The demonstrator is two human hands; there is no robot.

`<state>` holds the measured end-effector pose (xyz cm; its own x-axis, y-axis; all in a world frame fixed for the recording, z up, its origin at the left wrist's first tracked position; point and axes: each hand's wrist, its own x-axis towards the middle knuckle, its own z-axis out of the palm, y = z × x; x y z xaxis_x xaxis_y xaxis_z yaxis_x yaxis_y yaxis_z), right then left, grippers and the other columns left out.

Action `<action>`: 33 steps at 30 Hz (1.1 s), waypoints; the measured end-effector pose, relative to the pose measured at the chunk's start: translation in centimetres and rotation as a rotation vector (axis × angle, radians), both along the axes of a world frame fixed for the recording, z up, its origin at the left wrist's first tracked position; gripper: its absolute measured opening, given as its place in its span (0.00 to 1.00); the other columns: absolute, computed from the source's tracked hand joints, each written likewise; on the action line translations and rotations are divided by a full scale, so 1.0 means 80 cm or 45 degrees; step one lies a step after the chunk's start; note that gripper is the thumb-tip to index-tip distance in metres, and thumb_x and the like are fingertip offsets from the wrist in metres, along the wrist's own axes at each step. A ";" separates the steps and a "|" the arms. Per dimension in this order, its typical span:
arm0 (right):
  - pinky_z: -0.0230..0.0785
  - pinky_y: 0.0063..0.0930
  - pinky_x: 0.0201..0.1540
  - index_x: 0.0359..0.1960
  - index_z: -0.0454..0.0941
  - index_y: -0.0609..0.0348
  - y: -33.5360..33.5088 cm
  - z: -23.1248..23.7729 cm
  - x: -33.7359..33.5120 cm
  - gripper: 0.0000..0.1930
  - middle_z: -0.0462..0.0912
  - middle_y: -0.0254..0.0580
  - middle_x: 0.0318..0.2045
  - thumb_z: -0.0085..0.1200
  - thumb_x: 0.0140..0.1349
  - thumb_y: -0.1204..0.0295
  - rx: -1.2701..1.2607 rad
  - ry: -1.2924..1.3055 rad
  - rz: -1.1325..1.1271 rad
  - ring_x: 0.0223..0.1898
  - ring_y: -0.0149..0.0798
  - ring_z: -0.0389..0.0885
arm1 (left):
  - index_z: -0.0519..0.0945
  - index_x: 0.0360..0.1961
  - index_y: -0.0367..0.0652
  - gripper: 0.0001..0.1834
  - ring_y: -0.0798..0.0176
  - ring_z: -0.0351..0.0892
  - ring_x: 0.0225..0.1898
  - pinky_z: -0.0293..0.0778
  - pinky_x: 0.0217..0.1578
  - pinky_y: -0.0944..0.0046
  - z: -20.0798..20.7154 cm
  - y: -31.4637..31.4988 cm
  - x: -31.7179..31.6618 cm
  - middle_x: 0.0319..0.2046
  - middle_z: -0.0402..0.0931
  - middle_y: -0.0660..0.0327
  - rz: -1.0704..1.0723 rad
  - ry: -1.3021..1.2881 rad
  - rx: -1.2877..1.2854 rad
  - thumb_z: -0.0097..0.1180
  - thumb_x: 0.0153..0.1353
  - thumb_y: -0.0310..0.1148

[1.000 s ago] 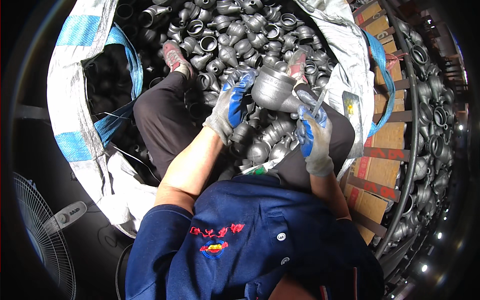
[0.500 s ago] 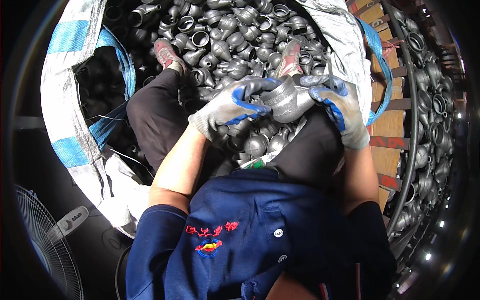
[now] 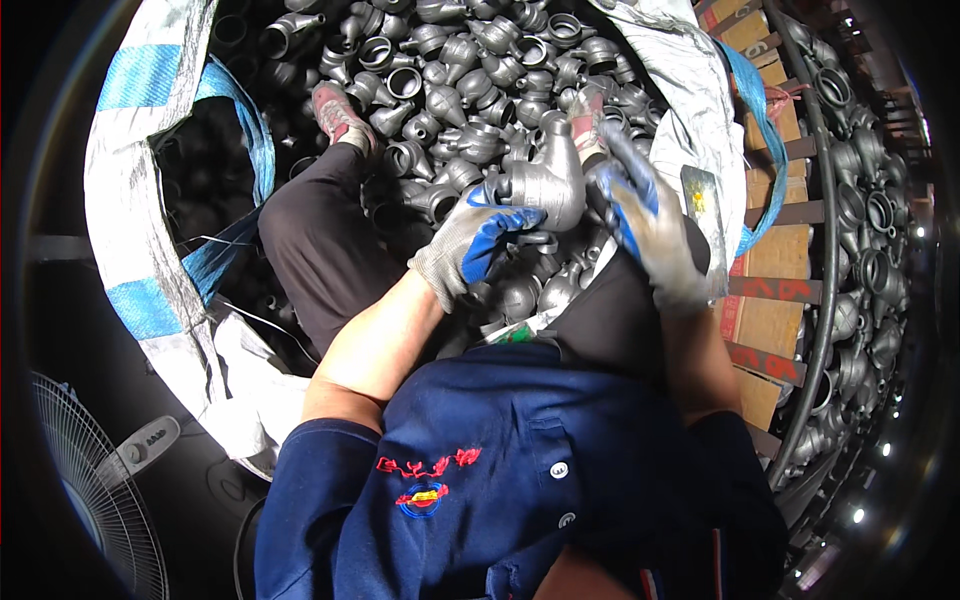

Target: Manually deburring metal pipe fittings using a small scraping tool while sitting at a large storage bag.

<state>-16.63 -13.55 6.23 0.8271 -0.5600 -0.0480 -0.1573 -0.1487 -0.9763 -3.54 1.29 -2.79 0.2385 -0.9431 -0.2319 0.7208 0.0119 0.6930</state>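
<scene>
My left hand (image 3: 478, 235), in a grey glove with blue palm, is closed around the lower left end of a grey metal casting (image 3: 556, 186). The casting has a rounded bulging body and a narrower neck that points up and away from me. Just right of it is my right hand (image 3: 648, 222), gloved the same way. Its fingers are stretched out and somewhat smeared by motion, with nothing seen in them. Beneath and beyond both hands lies a heap of similar grey castings (image 3: 462, 142).
A large white woven bag (image 3: 125, 205) with blue straps (image 3: 250, 130) surrounds the heap and my legs. To the right, a dark-railed rack (image 3: 815, 300) with cardboard panels (image 3: 775, 262) borders more castings (image 3: 868, 210). A fan (image 3: 95, 490) stands at lower left.
The casting has turned so its neck points away instead of right. My right hand has let go of it and opened its fingers. My left hand has shifted slightly right and nearer me.
</scene>
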 end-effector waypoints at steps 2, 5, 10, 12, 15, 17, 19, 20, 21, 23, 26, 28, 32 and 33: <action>0.67 0.21 0.50 0.61 0.63 0.63 0.019 0.000 -0.013 0.23 0.73 0.43 0.55 0.48 0.64 0.75 0.089 0.033 0.039 0.48 0.30 0.75 | 0.69 0.51 0.31 0.17 0.57 0.80 0.42 0.80 0.41 0.63 -0.023 0.004 0.006 0.43 0.76 0.51 0.076 -0.781 -0.131 0.49 0.59 0.20; 0.67 0.23 0.52 0.58 0.66 0.66 0.035 -0.018 -0.033 0.23 0.73 0.44 0.55 0.45 0.59 0.85 0.098 0.027 0.007 0.50 0.31 0.75 | 0.75 0.44 0.35 0.12 0.54 0.80 0.41 0.78 0.41 0.61 0.026 0.000 -0.002 0.38 0.79 0.52 0.210 -0.564 -0.018 0.53 0.58 0.23; 0.71 0.26 0.45 0.54 0.71 0.63 0.048 -0.038 -0.030 0.23 0.78 0.46 0.47 0.49 0.55 0.85 -0.240 -0.048 0.023 0.46 0.36 0.79 | 0.82 0.37 0.40 0.09 0.54 0.79 0.41 0.72 0.45 0.58 0.046 0.011 0.004 0.36 0.81 0.54 0.205 0.019 -0.088 0.57 0.56 0.29; 0.71 0.20 0.38 0.53 0.72 0.64 0.049 -0.038 -0.026 0.21 0.79 0.39 0.40 0.50 0.56 0.86 -0.600 0.019 0.047 0.37 0.25 0.77 | 0.77 0.43 0.36 0.11 0.56 0.79 0.42 0.74 0.45 0.61 0.036 0.012 0.005 0.39 0.79 0.54 0.235 -0.237 -0.017 0.54 0.58 0.25; 0.72 0.25 0.35 0.53 0.74 0.59 0.051 -0.042 -0.020 0.22 0.79 0.42 0.37 0.52 0.54 0.86 -0.772 0.066 0.036 0.34 0.32 0.79 | 0.73 0.47 0.32 0.14 0.60 0.79 0.43 0.76 0.46 0.65 0.024 0.019 0.009 0.41 0.77 0.54 0.252 -0.977 -0.061 0.52 0.58 0.21; 0.72 0.28 0.35 0.51 0.75 0.59 0.057 -0.033 -0.015 0.22 0.79 0.44 0.36 0.53 0.53 0.86 -0.840 0.050 0.045 0.33 0.37 0.79 | 0.74 0.46 0.32 0.14 0.61 0.79 0.43 0.75 0.46 0.66 0.025 0.023 0.009 0.41 0.78 0.54 0.233 -1.463 -0.178 0.53 0.57 0.21; 0.72 0.30 0.34 0.50 0.75 0.58 0.060 -0.025 -0.012 0.21 0.78 0.46 0.35 0.54 0.51 0.85 -0.912 0.038 0.048 0.32 0.42 0.79 | 0.76 0.43 0.31 0.14 0.60 0.80 0.42 0.74 0.45 0.65 0.046 0.023 0.005 0.39 0.79 0.54 0.309 -1.204 -0.248 0.56 0.54 0.22; 0.72 0.30 0.34 0.48 0.76 0.58 0.060 -0.023 -0.010 0.20 0.77 0.47 0.35 0.55 0.50 0.85 -1.027 0.032 0.052 0.31 0.44 0.79 | 0.76 0.43 0.31 0.14 0.60 0.80 0.42 0.74 0.45 0.65 0.041 0.023 0.007 0.39 0.79 0.54 0.311 -1.202 -0.249 0.56 0.54 0.22; 0.72 0.31 0.34 0.46 0.76 0.58 0.060 -0.023 -0.010 0.19 0.77 0.48 0.34 0.55 0.49 0.84 -1.143 0.025 0.055 0.31 0.47 0.78 | 0.77 0.42 0.32 0.14 0.59 0.80 0.42 0.73 0.45 0.64 0.035 0.022 0.011 0.38 0.79 0.54 0.326 -1.499 -0.223 0.57 0.53 0.23; 0.72 0.32 0.34 0.45 0.77 0.59 0.057 -0.027 -0.011 0.18 0.77 0.48 0.34 0.56 0.49 0.84 -1.166 0.028 0.071 0.31 0.47 0.78 | 0.77 0.42 0.33 0.14 0.59 0.80 0.42 0.72 0.45 0.63 0.027 0.021 0.010 0.38 0.79 0.54 0.338 -1.794 -0.195 0.58 0.53 0.24; 0.72 0.34 0.34 0.43 0.77 0.58 0.058 -0.023 -0.016 0.17 0.77 0.47 0.34 0.56 0.49 0.83 -1.102 0.104 0.096 0.31 0.48 0.79 | 0.79 0.41 0.36 0.14 0.56 0.80 0.41 0.70 0.47 0.60 0.031 0.019 0.003 0.37 0.80 0.55 0.330 -1.260 -0.122 0.59 0.51 0.27; 0.72 0.35 0.34 0.44 0.77 0.58 0.058 -0.022 -0.019 0.17 0.77 0.47 0.34 0.56 0.49 0.82 -1.018 0.180 0.100 0.31 0.48 0.79 | 0.80 0.40 0.38 0.13 0.54 0.79 0.40 0.69 0.48 0.58 0.039 0.021 0.004 0.38 0.80 0.55 0.269 -1.123 -0.185 0.57 0.53 0.29; 0.72 0.33 0.32 0.44 0.77 0.58 0.056 -0.020 -0.024 0.17 0.77 0.46 0.34 0.56 0.50 0.82 -1.114 0.208 0.118 0.31 0.45 0.79 | 0.80 0.40 0.40 0.13 0.51 0.79 0.40 0.68 0.49 0.56 0.024 0.019 0.008 0.38 0.80 0.55 0.309 -1.745 -0.136 0.56 0.53 0.31; 0.72 0.31 0.32 0.45 0.76 0.58 0.056 -0.020 -0.026 0.18 0.78 0.46 0.34 0.56 0.50 0.82 -1.137 0.264 0.131 0.31 0.44 0.80 | 0.80 0.40 0.39 0.13 0.53 0.79 0.40 0.69 0.48 0.56 0.020 0.019 0.008 0.38 0.80 0.55 0.309 -1.587 -0.165 0.56 0.53 0.30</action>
